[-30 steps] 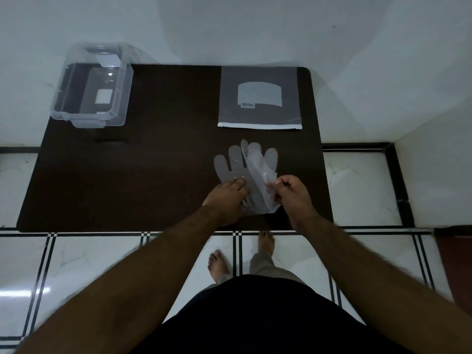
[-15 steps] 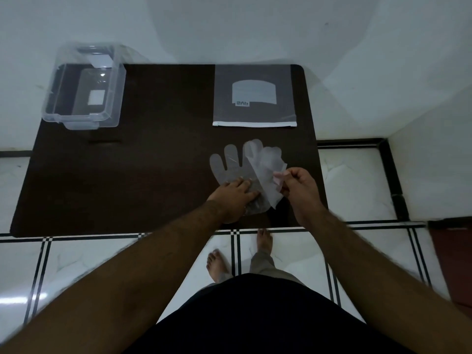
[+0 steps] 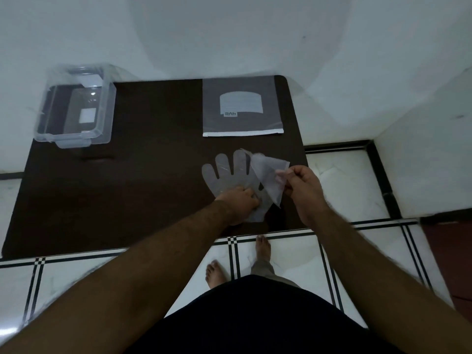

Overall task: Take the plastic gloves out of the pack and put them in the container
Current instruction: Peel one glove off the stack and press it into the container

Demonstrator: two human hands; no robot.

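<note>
The left hand (image 3: 240,204) presses flat on the cuff of one clear plastic glove (image 3: 229,178) lying on the dark brown rectangular table (image 3: 127,190), close to its near edge. Just right of it, the right hand (image 3: 302,186) pinches a second crumpled clear glove (image 3: 268,177), lifted off the first. Beyond the hands lies one translucent pack (image 3: 241,106). Far left of them, past bare tabletop, sits one clear plastic container (image 3: 76,108), overhanging the far corner.

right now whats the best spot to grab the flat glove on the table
Probably the cuff end of the flat glove, nearest the person, coming from the near edge of the table. It lies flat with its fingers pointing away, and the left hand already presses there. Pinch that edge up, since the film offers no raised part elsewhere.
</note>
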